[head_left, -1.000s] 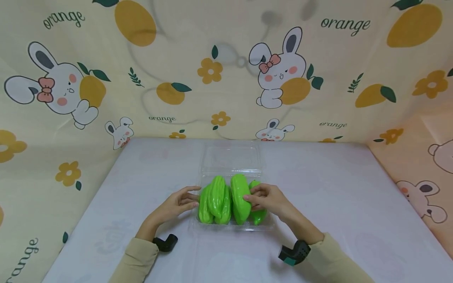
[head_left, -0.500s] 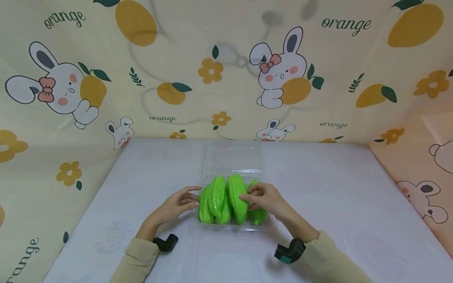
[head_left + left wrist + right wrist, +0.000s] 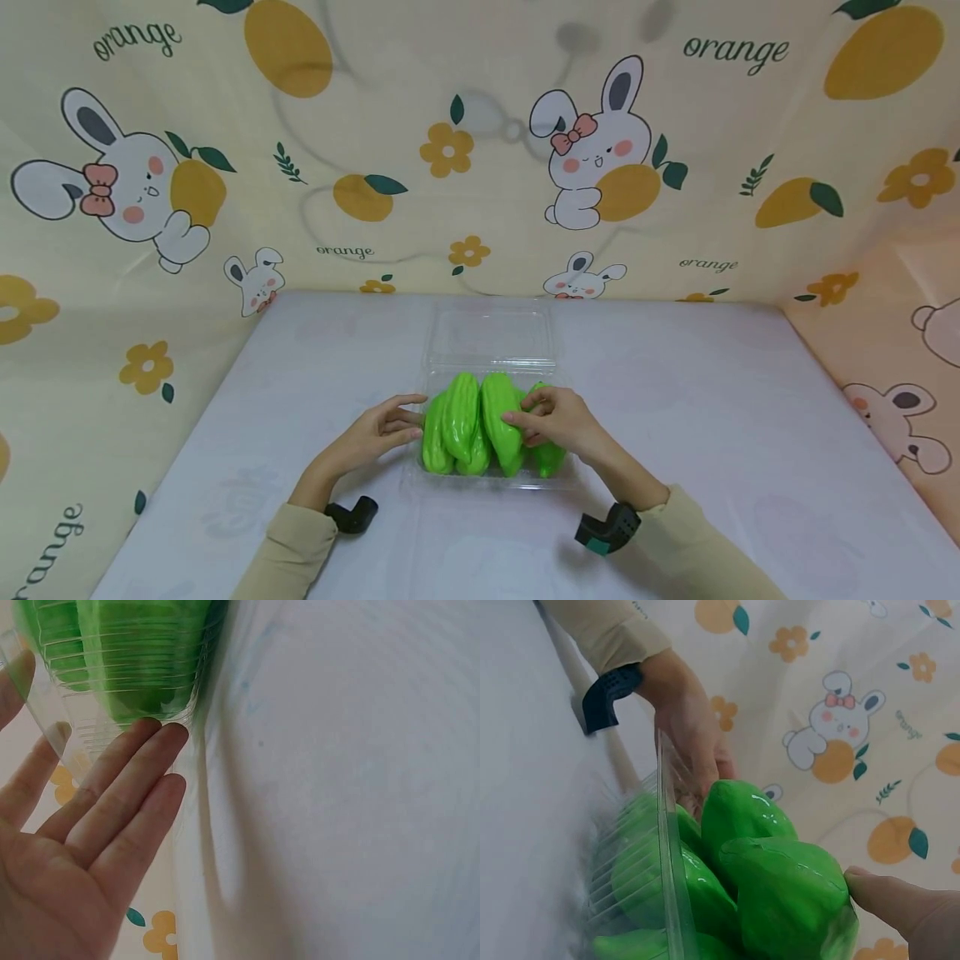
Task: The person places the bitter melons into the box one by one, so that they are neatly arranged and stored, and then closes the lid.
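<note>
A clear plastic box (image 3: 450, 483) on the table holds several shiny green peppers (image 3: 460, 417), heaped above its rim. My right hand (image 3: 564, 421) reaches in from the right and pinches an upper pepper (image 3: 497, 417), thumb on its near face. In the right wrist view the thumb (image 3: 881, 896) presses that pepper's side (image 3: 787, 889); the other fingers are out of sight there. My left hand (image 3: 375, 432) is at the box's left side. Its fingers are nearly straight in the left wrist view, fingertips (image 3: 176, 735) against the ribbed wall (image 3: 142, 667).
The box's transparent lid (image 3: 491, 333) lies folded back behind it. White cloth covers the table (image 3: 675, 375). Patterned fabric with rabbits and oranges (image 3: 480, 167) rises at the back and both sides.
My right hand has shifted a little to the left with the pepper, which now leans against the left heap and sits slightly lower. The left hand has stayed put.
</note>
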Demonstrator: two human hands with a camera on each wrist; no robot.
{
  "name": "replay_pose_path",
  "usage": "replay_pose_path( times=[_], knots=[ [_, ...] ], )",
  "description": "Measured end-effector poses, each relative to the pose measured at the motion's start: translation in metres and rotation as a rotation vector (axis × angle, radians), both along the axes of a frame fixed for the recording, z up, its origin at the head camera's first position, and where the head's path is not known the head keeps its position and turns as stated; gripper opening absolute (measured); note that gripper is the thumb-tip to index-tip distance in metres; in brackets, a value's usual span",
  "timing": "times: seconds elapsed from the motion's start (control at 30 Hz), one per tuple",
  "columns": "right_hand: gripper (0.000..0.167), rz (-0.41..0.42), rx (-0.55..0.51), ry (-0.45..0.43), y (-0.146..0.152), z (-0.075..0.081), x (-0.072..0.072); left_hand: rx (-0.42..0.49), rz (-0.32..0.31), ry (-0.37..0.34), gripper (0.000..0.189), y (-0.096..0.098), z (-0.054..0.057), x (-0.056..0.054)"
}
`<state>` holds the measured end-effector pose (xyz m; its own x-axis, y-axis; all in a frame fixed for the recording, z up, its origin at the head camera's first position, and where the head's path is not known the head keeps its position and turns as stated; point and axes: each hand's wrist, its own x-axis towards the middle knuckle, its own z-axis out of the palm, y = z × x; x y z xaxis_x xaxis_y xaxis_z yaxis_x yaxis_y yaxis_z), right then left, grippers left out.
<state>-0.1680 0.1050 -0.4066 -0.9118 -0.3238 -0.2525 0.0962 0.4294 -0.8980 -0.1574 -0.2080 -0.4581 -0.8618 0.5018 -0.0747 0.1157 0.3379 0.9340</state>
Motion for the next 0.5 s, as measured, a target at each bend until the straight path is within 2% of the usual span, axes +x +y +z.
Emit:
replay_pose_path(
  times=[0.27, 0.5],
  knots=[
    [0.051, 0.032, 0.052, 0.023, -0.003, -0.0006, -0.0021, 0.0, -0.002, -0.001, 0.058, -0.0008, -0.0009, -0.0002],
    [0.05, 0.046, 0.029, 0.03, -0.0046, -0.0029, -0.0027, 0.0, -0.005, -0.001, 0.058, -0.0008, -0.0009, -0.0003]
  ],
)
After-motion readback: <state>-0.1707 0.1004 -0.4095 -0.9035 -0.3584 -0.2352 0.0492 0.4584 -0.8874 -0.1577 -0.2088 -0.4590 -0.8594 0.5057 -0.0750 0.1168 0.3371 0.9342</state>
